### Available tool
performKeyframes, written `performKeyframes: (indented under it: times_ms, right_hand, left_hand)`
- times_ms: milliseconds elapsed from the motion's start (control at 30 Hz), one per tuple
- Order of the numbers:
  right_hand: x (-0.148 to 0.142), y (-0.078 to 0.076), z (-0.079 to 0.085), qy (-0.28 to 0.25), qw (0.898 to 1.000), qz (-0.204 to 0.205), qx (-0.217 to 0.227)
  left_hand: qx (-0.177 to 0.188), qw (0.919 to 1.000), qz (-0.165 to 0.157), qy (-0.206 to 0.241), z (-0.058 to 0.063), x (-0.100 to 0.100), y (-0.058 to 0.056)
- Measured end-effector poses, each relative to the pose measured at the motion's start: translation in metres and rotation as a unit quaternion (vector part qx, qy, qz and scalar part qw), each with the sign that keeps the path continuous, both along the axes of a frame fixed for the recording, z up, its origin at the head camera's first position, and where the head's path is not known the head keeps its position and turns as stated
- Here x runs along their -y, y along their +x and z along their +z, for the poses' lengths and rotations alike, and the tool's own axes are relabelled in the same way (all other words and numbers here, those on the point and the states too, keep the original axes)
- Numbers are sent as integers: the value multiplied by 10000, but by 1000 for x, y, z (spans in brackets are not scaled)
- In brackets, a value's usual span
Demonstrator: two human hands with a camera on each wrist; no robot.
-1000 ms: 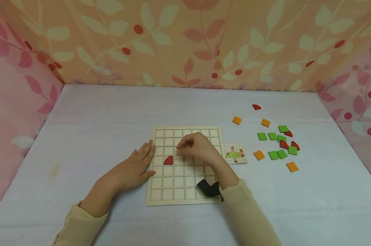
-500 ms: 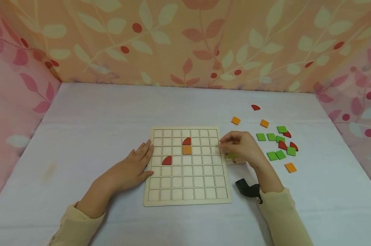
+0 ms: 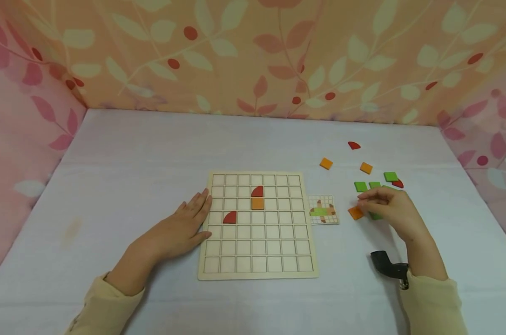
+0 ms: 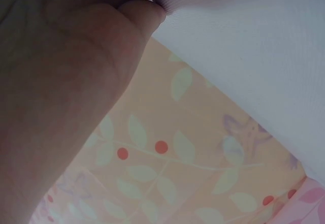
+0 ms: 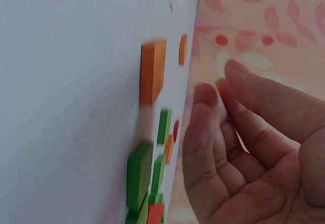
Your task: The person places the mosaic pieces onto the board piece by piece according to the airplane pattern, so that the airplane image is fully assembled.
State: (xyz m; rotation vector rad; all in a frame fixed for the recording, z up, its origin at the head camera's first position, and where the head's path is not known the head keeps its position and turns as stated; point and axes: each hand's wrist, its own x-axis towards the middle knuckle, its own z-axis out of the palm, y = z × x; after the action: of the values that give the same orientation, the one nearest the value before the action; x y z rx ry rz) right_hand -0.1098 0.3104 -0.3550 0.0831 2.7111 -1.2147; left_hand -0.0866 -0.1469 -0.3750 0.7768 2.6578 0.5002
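Observation:
My left hand [image 3: 175, 235] rests at the left edge of a wooden grid board [image 3: 259, 274], fingers extended; the left wrist view shows its palm side [image 4: 86, 56]. On the board lie two red quarter-circle tiles, one [image 3: 230, 217] at the left and one [image 3: 258, 191] directly above an orange square tile [image 3: 258, 204]. My right hand [image 3: 388, 207] hovers over the loose tiles with loosely bent fingers. Nearest its fingertips is an orange square tile [image 3: 355, 213], flat on the table. In the right wrist view the right hand [image 5: 254, 153] holds nothing, thumb and fingertips apart.
A small pattern card [image 3: 324, 221] lies against the board's right edge. Green squares [image 3: 360, 186] lie around and partly under the right hand. Farther back are orange squares [image 3: 326, 163] and a red quarter circle [image 3: 354, 145]. A black device [image 3: 387, 265] is strapped to the right wrist.
My right hand has moved right, off the board and past the card to the loose tiles, uncovering the orange square and upper red tile. The left hand stays put.

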Motion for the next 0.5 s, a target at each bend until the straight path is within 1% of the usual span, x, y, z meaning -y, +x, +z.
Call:
performKeyframes:
  times_ms: [200, 333, 500]
  right_hand:
    - [-20, 1, 1, 477, 9984, 139, 283]
    - [-30, 1, 0, 585, 9973, 176, 418]
    - [-41, 5, -3, 689, 9965, 161, 434]
  left_hand:
    - [-65, 10000, -20, 14, -1, 2, 0]
    - [-86, 9999, -46, 37, -3, 3, 0]
    - [-64, 9999, -85, 111, -2, 2, -1]
